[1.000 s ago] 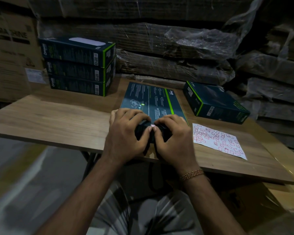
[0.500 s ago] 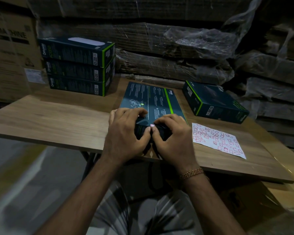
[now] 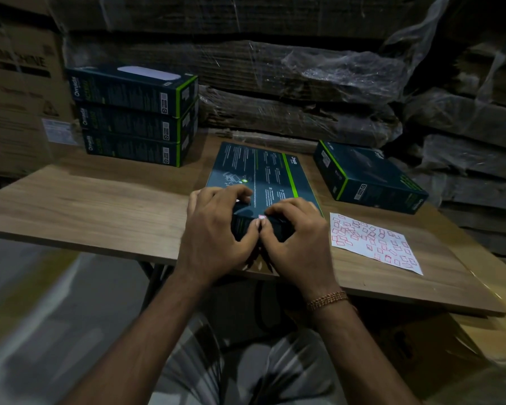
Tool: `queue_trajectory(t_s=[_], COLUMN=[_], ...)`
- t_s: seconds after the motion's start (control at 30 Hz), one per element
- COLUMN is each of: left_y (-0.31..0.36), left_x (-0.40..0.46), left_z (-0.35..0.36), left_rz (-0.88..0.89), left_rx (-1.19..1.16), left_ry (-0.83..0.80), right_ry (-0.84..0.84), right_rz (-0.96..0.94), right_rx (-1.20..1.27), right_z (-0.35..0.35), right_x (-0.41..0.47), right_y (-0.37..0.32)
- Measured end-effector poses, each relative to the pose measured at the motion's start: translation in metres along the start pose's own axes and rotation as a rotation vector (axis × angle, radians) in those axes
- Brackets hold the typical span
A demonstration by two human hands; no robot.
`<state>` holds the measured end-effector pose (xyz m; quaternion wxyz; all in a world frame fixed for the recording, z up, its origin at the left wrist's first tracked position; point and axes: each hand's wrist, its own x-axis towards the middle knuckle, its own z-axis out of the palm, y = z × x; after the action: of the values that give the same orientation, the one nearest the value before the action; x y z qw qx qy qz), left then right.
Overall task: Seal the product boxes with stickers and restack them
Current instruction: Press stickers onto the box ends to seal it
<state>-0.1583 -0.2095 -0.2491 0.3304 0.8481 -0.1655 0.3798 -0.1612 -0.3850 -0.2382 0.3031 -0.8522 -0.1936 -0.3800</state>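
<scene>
Both hands, left hand (image 3: 214,232) and right hand (image 3: 298,238), curl closed around the near end of a flat dark-green cardboard product box (image 3: 260,173) at the wooden table's (image 3: 85,206) near edge. Their thumbs press a small pink sticker (image 3: 262,217) onto its flap.

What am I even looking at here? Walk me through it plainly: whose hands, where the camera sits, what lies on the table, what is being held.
There is no machine: a person works with bare hands, and the one camera sits on their head, looking forward and down. So the arms enter from the bottom of the picture. The left hand and right hand both press on the near end of a flat dark product box lying on the wooden table. Between the thumbs sits a small sticker, apparently being smoothed over the box's edge. To the right lies a white sticker sheet with small red-outlined stickers. Farther right another box lies alone. At the back left, a stack of three boxes stands. Wrapped cardboard fills the background.
</scene>
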Motion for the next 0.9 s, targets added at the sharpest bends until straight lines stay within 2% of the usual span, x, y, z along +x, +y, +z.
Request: queue_trajectory(t_s=[0.23, 0.47, 0.9], left_y=[0.0, -0.0031, -0.0005], left_x=[-0.0008, -0.0031, -0.0026], left_z=[-0.0036, -0.0037, -0.0022], left_rz=[0.004, 0.117, 0.087], left_rx=[-0.031, 0.011, 0.078], left_ry=[-0.027, -0.04, -0.042], right_ry=[-0.023, -0.064, -0.056], right_rz=[-0.012, -0.055, -0.036], right_rx=[0.011, -0.064, -0.046], right_z=[-0.0027, -0.0015, -0.001], right_x=[-0.0012, -0.0086, -0.0073], right_y=[0.0008, 0.0013, -0.0005])
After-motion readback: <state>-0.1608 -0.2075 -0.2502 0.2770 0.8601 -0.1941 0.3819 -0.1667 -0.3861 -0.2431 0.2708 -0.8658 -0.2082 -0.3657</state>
